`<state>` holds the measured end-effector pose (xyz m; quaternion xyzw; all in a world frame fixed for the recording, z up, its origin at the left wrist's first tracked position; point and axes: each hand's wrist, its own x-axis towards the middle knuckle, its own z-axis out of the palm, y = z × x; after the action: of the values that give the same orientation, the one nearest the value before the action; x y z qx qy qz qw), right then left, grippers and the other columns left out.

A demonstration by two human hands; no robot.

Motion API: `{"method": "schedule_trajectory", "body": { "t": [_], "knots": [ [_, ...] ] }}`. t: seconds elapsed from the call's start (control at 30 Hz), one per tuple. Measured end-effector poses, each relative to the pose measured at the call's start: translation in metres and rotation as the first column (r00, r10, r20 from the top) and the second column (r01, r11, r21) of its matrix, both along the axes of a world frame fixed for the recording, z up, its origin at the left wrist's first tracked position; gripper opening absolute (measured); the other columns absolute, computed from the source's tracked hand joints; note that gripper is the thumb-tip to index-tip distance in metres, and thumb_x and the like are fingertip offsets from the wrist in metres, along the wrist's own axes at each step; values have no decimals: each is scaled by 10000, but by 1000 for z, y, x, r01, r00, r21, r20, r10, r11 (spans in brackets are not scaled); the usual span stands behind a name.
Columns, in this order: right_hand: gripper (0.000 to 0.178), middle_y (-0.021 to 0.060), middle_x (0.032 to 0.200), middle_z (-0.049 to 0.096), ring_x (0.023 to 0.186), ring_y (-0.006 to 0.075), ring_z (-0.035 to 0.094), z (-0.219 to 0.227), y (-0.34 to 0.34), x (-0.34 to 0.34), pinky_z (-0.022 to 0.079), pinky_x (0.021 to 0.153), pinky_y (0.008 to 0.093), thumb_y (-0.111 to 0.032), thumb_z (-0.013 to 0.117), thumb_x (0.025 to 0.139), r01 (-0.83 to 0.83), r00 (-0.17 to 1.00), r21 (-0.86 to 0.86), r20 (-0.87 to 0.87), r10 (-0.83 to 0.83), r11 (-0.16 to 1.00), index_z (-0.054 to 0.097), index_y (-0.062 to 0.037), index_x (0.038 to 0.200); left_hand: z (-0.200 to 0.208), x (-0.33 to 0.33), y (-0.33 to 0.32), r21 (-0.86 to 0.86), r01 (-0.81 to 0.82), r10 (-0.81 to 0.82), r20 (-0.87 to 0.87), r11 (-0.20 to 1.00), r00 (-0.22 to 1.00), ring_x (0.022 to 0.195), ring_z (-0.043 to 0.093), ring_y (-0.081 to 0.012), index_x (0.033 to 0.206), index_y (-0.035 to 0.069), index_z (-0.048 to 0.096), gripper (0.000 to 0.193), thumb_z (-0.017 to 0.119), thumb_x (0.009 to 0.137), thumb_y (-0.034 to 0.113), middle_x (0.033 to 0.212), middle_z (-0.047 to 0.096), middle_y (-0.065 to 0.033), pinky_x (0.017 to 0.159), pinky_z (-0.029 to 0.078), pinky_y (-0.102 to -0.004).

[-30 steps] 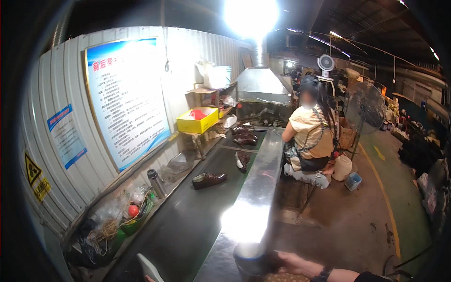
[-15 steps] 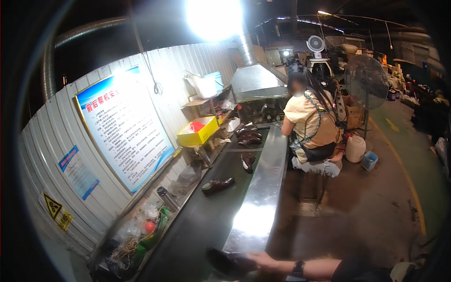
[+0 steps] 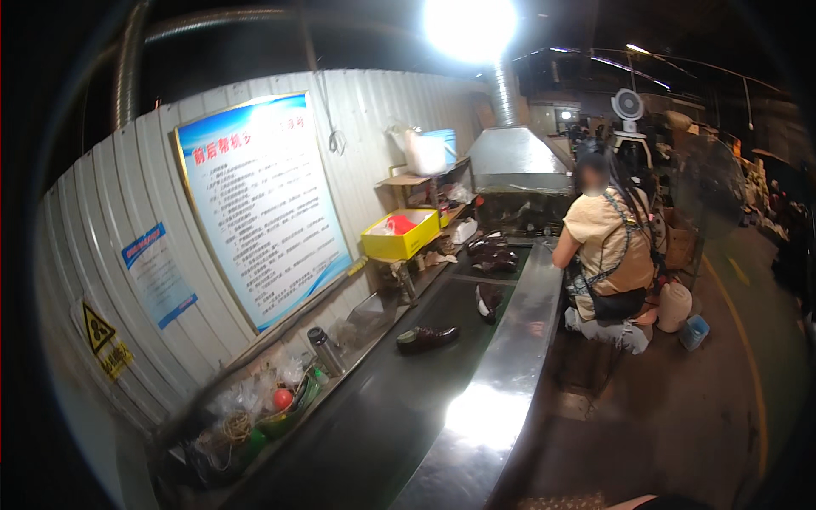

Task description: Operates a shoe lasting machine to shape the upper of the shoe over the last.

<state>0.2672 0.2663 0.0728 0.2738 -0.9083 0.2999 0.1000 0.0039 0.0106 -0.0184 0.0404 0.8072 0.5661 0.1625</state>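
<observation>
Neither my left hand nor my right hand shows now; only a thin skin-toned sliver, perhaps part of my arm, touches the lower edge right of the middle. A glossy dark brown shoe lies on its own on a dark green belt. Farther up the belt, a second dark shoe with a pale inside lies near the metal edge. Several more dark shoes sit close together at the far end, before a metal hood.
A shiny metal ledge borders the belt on the right. Beyond it a co-worker sits on a stool. Along the wall stand a yellow box, a flask and plastic bags with a red ball. A white jug stands on the floor.
My hand with a dark wristband, which was at a dark shoe by the lower edge, has gone out of view, as has that shoe. The view has swung left, so the scene sits farther right.
</observation>
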Motion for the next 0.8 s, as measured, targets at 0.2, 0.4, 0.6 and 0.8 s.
{"method": "schedule_trajectory", "body": {
  "t": [0.2,0.4,0.6,0.8],
  "knots": [
    [744,238,1402,445,1200,423,489,3,-5,-38,432,1017,502,-228,732,867,204,973,-157,140,-183,966,375,-18,1485,18,-18,44,-319,-88,-40,-374,943,927,826,670,-380,927,5,728,369,634,934,361,936,714,-216,823,510,-448],
    [891,194,1587,249,1475,374,209,-8,13,-34,186,1208,444,-289,731,893,248,889,-459,458,-11,853,189,-34,1553,34,21,33,-504,-208,146,-161,838,976,1080,634,-390,1084,99,724,459,517,958,488,1081,699,-199,935,477,-485],
    [867,189,1607,199,1498,384,121,-16,31,-26,130,1220,461,-272,702,911,43,838,-357,521,160,933,167,-88,1567,52,77,62,-682,-243,278,-60,690,959,1099,639,-333,1191,117,663,608,672,807,588,1103,695,-196,987,464,-459],
    [937,231,1588,217,1481,398,183,-55,43,-41,183,1208,469,-291,761,844,-156,844,-327,446,298,932,200,-37,1550,35,83,59,-262,-534,528,-102,803,843,912,678,-357,1019,46,647,477,774,722,397,911,705,-191,791,520,-471]
  ]
}}
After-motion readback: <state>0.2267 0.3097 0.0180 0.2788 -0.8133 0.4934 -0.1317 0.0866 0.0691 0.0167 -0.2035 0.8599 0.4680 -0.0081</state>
